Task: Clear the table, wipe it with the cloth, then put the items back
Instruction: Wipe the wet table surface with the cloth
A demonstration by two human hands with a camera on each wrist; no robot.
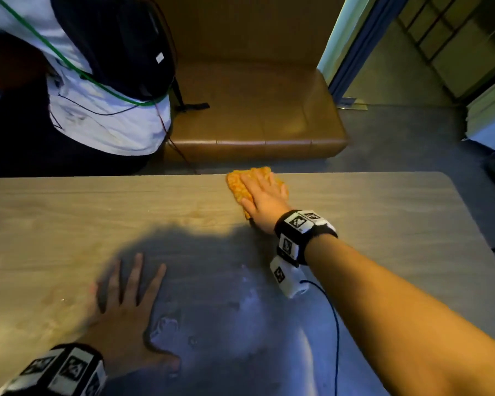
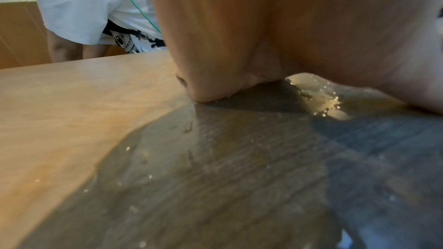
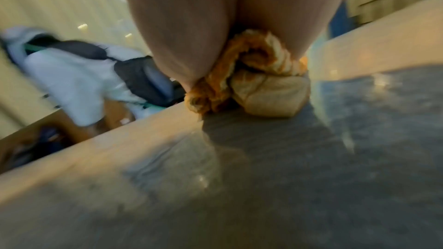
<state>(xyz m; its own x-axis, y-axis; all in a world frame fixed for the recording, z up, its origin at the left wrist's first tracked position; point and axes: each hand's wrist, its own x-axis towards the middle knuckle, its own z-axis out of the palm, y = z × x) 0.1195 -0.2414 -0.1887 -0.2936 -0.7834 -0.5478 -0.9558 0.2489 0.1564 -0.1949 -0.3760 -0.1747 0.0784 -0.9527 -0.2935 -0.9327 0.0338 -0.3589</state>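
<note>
The orange cloth (image 1: pixel 246 185) lies bunched at the far edge of the wooden table (image 1: pixel 69 212), right of its middle, and we keep it there under our right hand (image 1: pixel 265 197), whose fingers lie flat and straight over it, pressing rather than clutching. A flat palm spreads the load across the cloth, so we judge it suits a broad wiping stroke; from the right wrist view the cloth (image 3: pixel 251 82) is folded into a thick wad beneath the palm, which gives it body against the surface.

Our left hand (image 1: pixel 126 307) rests on the near part of the table with fingers spread and straight, holding nothing; we take it as a brace while we reach across. Wet streaks and droplets (image 2: pixel 321 97) shine beside it, so wiping is the step in hand.

No items stand on the visible tabletop. Beyond the far edge sits a brown leather bench (image 1: pixel 255 110), and a person in a white shirt (image 1: pixel 106 121) stands at the left
</note>
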